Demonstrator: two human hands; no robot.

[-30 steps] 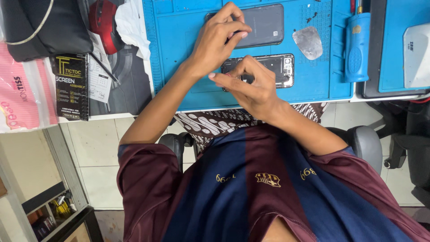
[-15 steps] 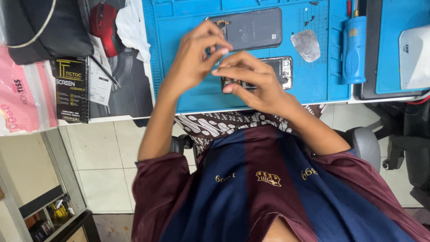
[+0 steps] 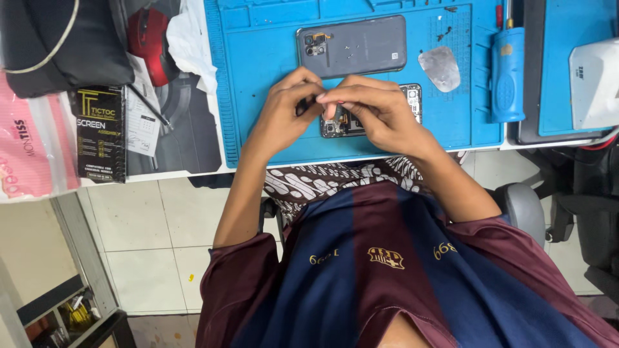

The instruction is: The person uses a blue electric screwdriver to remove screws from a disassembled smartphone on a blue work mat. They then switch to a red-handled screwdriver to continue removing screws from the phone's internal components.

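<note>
1. Over the blue rubber work mat point(image 3: 271, 84) on the counter, both hands have come together. A moment ago the left hand point(image 3: 284, 113) reached to the grey phone back cover point(image 3: 353, 46) farther away.
2. Now both work above the opened phone body point(image 3: 412, 100) near the person.
3. The left hand's fingers point(image 3: 308, 96) pinch a small dark part.
4. The right hand point(image 3: 377, 109) has fingers bent close together, touching that part.
</note>
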